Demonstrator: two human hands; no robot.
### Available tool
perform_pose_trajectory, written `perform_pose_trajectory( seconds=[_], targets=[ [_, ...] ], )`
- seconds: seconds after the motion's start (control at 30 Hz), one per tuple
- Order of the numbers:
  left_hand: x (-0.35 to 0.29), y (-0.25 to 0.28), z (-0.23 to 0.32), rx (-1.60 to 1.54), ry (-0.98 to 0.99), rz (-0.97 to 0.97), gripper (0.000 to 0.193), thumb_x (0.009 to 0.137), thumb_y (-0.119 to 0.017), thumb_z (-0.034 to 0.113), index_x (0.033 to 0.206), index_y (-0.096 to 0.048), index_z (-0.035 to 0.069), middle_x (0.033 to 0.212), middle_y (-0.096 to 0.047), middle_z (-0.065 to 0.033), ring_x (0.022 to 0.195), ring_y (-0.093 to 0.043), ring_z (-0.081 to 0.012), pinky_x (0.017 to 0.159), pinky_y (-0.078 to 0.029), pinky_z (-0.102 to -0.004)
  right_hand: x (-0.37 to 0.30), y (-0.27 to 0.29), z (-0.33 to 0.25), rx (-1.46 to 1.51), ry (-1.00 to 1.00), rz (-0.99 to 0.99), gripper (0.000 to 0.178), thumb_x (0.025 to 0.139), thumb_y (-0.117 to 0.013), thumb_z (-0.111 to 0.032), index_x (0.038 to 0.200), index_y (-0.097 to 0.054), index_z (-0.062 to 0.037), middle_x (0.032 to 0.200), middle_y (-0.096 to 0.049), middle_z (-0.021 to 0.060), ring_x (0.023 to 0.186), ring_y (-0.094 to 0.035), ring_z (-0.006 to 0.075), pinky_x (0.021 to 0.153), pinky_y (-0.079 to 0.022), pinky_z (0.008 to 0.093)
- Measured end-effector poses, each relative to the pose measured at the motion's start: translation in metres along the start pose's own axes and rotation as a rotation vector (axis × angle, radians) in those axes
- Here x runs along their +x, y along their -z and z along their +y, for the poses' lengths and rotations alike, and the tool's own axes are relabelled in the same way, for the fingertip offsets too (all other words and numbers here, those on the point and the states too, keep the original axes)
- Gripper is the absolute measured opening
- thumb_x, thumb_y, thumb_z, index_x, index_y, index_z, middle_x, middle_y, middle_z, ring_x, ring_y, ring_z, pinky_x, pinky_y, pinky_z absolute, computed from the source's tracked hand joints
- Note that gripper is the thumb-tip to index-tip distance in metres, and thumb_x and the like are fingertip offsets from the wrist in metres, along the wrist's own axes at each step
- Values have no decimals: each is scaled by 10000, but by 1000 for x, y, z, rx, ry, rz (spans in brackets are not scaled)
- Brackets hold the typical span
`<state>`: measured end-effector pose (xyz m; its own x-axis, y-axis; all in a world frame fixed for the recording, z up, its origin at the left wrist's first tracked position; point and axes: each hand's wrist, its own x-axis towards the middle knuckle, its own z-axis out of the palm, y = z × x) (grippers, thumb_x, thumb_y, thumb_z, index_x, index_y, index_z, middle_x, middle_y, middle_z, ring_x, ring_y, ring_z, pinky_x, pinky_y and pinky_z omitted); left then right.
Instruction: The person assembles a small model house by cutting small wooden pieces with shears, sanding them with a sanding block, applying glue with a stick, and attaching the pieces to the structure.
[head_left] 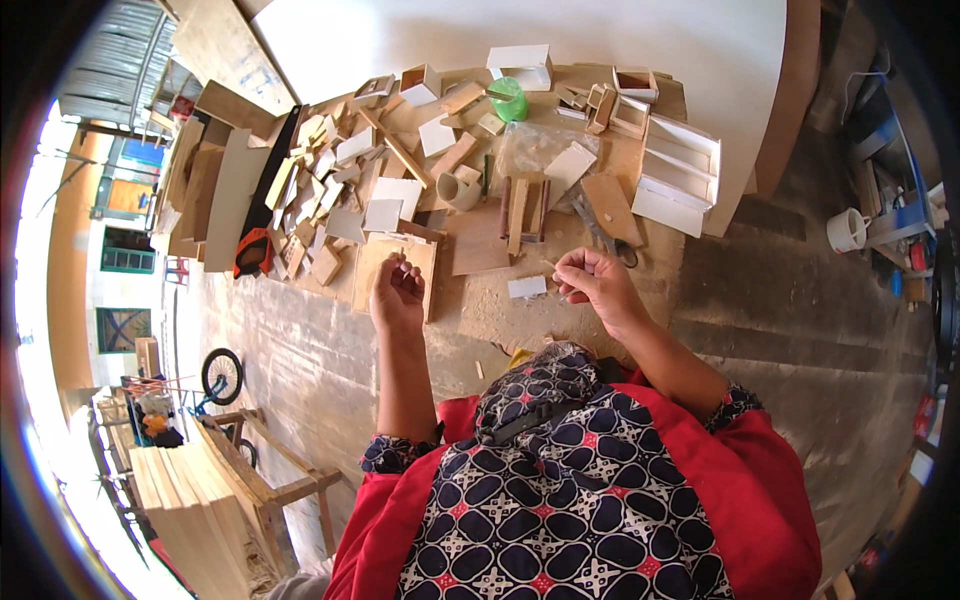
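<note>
My left hand (398,292) is raised over the near edge of a shallow wooden box (431,272), its fingers curled. A tiny pale piece, seemingly wood, shows at its fingertips. To the right, my right hand (592,284) pinches a thin, light sliver between thumb and fingers; its exact kind is too small to tell. Below that sliver lies a small white rectangular piece (527,287). Dark-handled scissors (612,240) rest just beyond my right hand. Between the hands, farther off, are a flat brown board (478,243) and some upright wooden strips (518,215).
Wood offcuts (318,180) cover the table's left side, with a handsaw (254,250) at its edge. A green cup (508,100), a beige cup (457,191) and a white compartment box (680,170) stand farther back. Stacked boards (190,500) and a bicycle (222,376) are at left.
</note>
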<state>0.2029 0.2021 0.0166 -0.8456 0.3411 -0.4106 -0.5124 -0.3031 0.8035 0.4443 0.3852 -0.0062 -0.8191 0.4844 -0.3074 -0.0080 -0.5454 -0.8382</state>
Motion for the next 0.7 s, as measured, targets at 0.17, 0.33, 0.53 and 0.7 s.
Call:
perform_pose_trajectory(
  seconds=[0.17, 0.33, 0.53, 0.7],
  targets=[
    [-12, -20, 15, 30, -63, -31, 118, 840, -622, 162, 883, -614, 52, 728, -572, -16, 646, -566, -145, 566, -477, -230, 1, -1, 2, -16, 8, 0, 107, 874, -618, -167, 922, -616, -72, 836, -634, -1, 696, -597, 63, 601, -492, 196],
    [-9, -25, 19, 50, -111, -9, 125, 840, -622, 152, 898, -617, 42, 728, -569, -20, 649, -568, -152, 561, -474, -227, 1, -3, 3, -12, 7, 4, 108, 876, -616, -167, 920, -616, -69, 831, -626, 0, 697, -600, 72, 603, -496, 203],
    [-6, -27, 23, 64, -116, 7, 134, 835, -631, 148, 902, -620, 32, 725, -565, -21, 648, -567, -159, 554, -469, -235, -1, -1, 4, -20, -5, 24, 103, 876, -613, -163, 918, -621, -69, 825, -627, 0, 702, -602, 72, 603, -493, 203],
    [-4, -28, 22, 86, -111, 12, 144, 832, -637, 158, 911, -622, 38, 734, -566, -20, 651, -566, -160, 557, -465, -240, -1, 0, 6, -7, 6, 24, 107, 875, -616, -168, 921, -624, -72, 827, -628, -2, 702, -603, 72, 600, -488, 202]
  ],
)
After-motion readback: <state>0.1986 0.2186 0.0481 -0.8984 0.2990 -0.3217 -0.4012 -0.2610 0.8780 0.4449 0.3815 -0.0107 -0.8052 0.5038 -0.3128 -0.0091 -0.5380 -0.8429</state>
